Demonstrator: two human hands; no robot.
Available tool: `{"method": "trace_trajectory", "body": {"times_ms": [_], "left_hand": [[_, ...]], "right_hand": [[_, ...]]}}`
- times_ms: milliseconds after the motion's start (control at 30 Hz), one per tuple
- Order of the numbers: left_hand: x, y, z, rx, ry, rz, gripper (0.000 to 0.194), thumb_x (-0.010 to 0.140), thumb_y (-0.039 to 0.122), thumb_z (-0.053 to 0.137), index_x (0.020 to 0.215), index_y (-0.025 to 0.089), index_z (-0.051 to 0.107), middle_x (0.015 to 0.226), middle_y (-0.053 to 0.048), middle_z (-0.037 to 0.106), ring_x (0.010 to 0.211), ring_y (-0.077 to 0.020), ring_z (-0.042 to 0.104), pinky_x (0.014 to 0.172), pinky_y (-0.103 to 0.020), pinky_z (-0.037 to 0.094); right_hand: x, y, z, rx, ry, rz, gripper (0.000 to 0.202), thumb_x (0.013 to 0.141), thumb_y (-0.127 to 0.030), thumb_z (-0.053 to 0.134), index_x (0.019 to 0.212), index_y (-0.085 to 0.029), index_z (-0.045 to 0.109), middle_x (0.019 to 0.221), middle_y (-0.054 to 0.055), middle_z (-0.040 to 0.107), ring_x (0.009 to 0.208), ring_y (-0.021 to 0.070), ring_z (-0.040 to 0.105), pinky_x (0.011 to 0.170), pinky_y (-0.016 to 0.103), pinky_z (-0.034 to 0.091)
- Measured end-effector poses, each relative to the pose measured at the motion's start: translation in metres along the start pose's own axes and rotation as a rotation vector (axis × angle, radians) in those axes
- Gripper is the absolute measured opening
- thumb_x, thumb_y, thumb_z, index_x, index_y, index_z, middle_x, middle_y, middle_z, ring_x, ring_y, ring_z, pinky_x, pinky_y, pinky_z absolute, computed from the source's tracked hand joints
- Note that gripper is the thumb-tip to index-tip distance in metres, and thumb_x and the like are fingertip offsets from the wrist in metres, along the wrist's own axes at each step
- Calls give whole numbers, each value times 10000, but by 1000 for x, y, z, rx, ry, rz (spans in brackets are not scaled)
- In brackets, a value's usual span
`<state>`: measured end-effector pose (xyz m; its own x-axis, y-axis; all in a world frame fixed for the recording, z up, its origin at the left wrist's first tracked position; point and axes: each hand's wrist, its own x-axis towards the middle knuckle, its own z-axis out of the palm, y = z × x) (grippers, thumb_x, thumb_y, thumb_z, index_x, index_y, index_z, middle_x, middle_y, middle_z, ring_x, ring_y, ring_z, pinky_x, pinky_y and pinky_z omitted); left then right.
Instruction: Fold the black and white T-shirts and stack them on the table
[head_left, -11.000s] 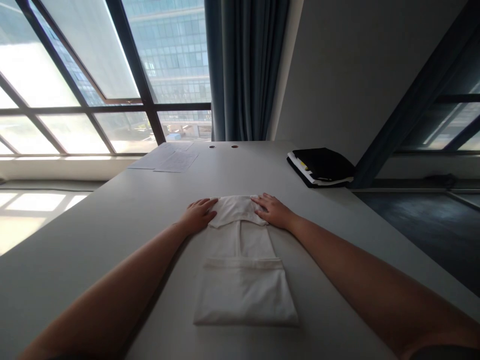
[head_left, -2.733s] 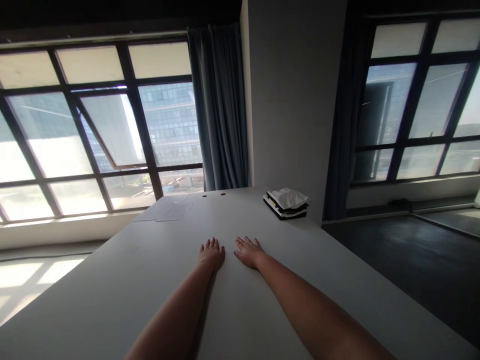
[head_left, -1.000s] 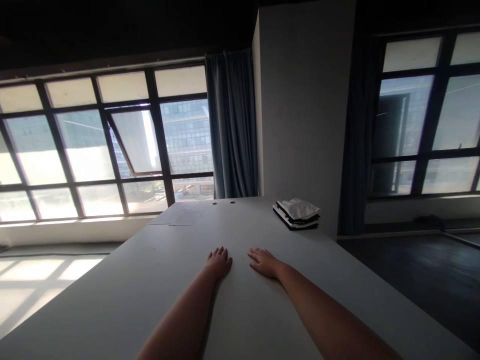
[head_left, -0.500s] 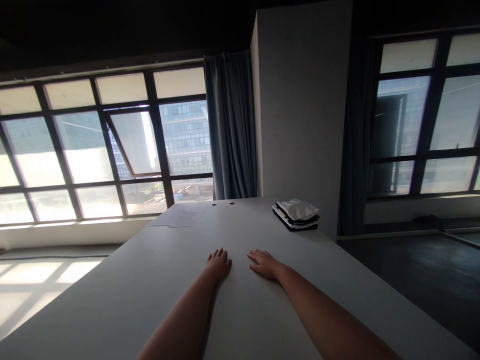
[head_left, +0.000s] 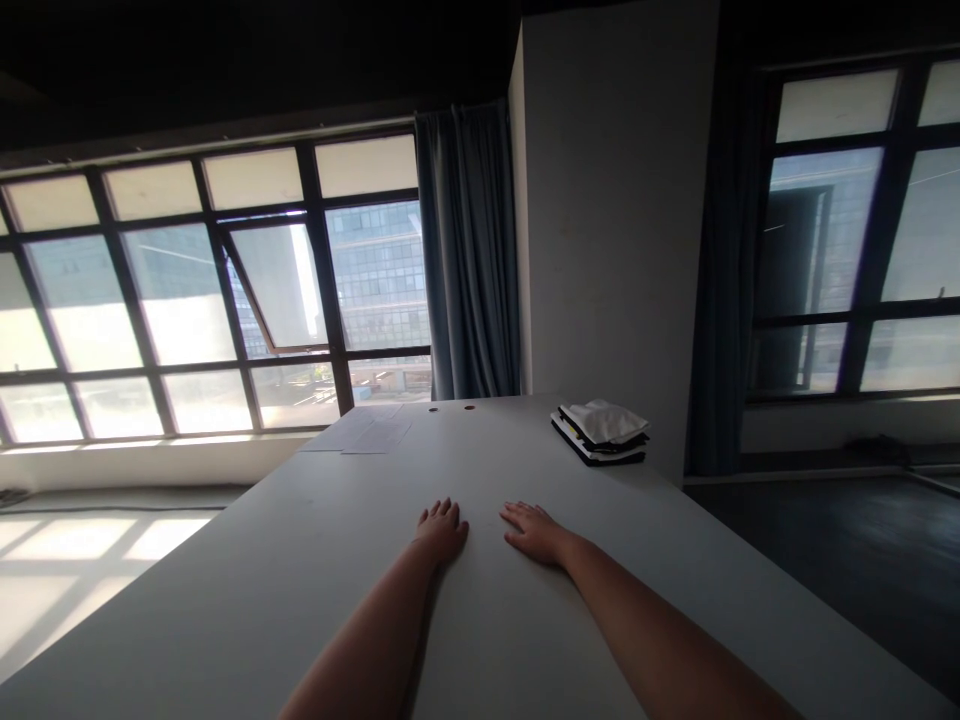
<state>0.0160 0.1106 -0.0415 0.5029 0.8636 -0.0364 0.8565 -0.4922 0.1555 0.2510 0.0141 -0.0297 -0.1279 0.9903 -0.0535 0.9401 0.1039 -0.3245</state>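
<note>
My left hand (head_left: 442,530) lies flat, palm down, on the white table (head_left: 300,580), its fingers apart and holding nothing. A short distance to its right, my right hand (head_left: 534,532) also rests palm down on the surface, open, with its fingers pointing left. The two hands do not touch. Beyond my right hand, a stack of folded cloths (head_left: 600,432), white and black with a bit of yellow, sits near the table's right edge. Thin sheets of paper (head_left: 367,432) lie at the far left of the table.
Two small round discs or holes (head_left: 469,407) show at the table's far edge. Behind stand a blue curtain (head_left: 469,260), a wide pillar (head_left: 615,220) and windows on both sides, one pane tilted open on the left.
The whole view has shifted slightly, so the table, stack and windows appear a little further right. Both hands stay flat in the same place on the table.
</note>
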Motion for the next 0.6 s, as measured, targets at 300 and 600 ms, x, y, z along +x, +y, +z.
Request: {"method": "trace_trajectory", "body": {"times_ms": [300, 600], "left_hand": [[-1, 0, 0, 7, 2, 7, 685, 1016, 506, 288, 1619, 189, 361, 1744, -120, 239, 1613, -311, 199, 1295, -522, 181], [1, -1, 2, 9, 1, 9, 677, 1012, 507, 290, 1611, 200, 369, 1747, -111, 236, 1616, -307, 190, 1297, -526, 171]], "right_hand": [[1, 1, 0, -6, -5, 4, 720, 982, -475, 470, 1643, -197, 409, 1719, 89, 254, 1603, 297, 184, 1301, 517, 104], [4, 5, 4, 10, 1, 1, 716, 981, -471, 473, 1643, -204, 411, 1721, 80, 251, 1602, 305, 182, 1299, 521, 101]]}}
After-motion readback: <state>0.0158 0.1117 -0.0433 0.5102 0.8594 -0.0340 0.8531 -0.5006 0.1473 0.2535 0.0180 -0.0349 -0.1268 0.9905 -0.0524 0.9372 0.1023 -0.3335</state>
